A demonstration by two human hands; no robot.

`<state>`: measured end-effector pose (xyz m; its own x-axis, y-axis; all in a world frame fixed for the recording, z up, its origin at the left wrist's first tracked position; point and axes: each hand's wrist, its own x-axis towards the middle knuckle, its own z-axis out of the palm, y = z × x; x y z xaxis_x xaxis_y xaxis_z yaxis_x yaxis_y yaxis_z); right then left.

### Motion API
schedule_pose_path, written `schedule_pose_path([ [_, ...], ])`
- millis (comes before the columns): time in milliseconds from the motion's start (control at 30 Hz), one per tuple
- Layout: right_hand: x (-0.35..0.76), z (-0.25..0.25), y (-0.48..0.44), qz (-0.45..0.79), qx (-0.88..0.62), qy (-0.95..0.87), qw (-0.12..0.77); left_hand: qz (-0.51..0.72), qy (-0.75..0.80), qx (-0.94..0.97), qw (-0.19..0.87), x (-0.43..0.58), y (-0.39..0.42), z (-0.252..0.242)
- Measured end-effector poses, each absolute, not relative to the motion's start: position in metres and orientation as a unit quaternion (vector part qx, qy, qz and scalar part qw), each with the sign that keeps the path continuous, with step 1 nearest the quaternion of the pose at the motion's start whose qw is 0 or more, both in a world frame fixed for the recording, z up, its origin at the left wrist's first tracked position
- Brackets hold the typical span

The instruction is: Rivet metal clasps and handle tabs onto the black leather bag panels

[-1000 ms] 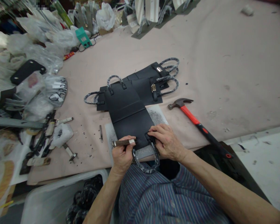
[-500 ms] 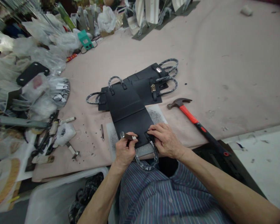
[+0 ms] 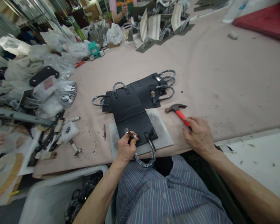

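My left hand point(image 3: 126, 149) pinches a short metal punch point(image 3: 128, 132) over the near left corner of a black leather bag panel point(image 3: 135, 119). A rope-like handle point(image 3: 146, 162) wrapped in clear film hangs from that panel's near edge, toward my lap. To the right, my right hand point(image 3: 199, 135) is closed round the red and black grip of a claw hammer point(image 3: 180, 114), whose head rests on the table. Under the panel's near half lies a pale speckled board point(image 3: 164, 141). More black bag panels point(image 3: 143, 96) with wrapped handles and metal clasps lie beneath its far end.
A slim metal rod point(image 3: 105, 132) lies left of the board. Tools point(image 3: 60, 127) and plastic bags point(image 3: 58, 59) crowd the table's left side. A plastic bin point(image 3: 44, 193) stands below the left edge. Across the table are grey-white pieces point(image 3: 154, 26) and another person's arm point(image 3: 118, 15).
My right hand has left the panel's near right corner and moved right onto the hammer handle. My left hand keeps the punch at the near left corner. The view has tilted up slightly.
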<state>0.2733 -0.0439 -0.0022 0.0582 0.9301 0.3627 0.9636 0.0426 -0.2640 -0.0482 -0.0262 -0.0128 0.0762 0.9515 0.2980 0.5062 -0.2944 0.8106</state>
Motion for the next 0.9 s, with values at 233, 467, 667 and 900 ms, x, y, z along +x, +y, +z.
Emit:
schedule_pose_path([
  [233, 0.300, 0.004, -0.047, 0.179, -0.803, -0.560, 0.099, 0.416, 0.523, 0.695, 0.266, -0.050, -0.026, -0.015],
  [467, 0.256, 0.059, -0.031, 0.566, -0.706, -0.341, 0.256, 0.412, 0.527, 0.688, 0.279, -0.049, -0.030, -0.016],
  [667, 0.213, 0.120, -0.049, 0.322, -0.651, -0.593, 0.349, 0.409, 0.538, 0.689, 0.261, -0.049, -0.032, -0.015],
  [900, 0.200, 0.164, -0.054, 0.044, -0.472, -0.862, 0.178, 0.402, 0.540, 0.694, 0.255, -0.049, -0.032, -0.015],
])
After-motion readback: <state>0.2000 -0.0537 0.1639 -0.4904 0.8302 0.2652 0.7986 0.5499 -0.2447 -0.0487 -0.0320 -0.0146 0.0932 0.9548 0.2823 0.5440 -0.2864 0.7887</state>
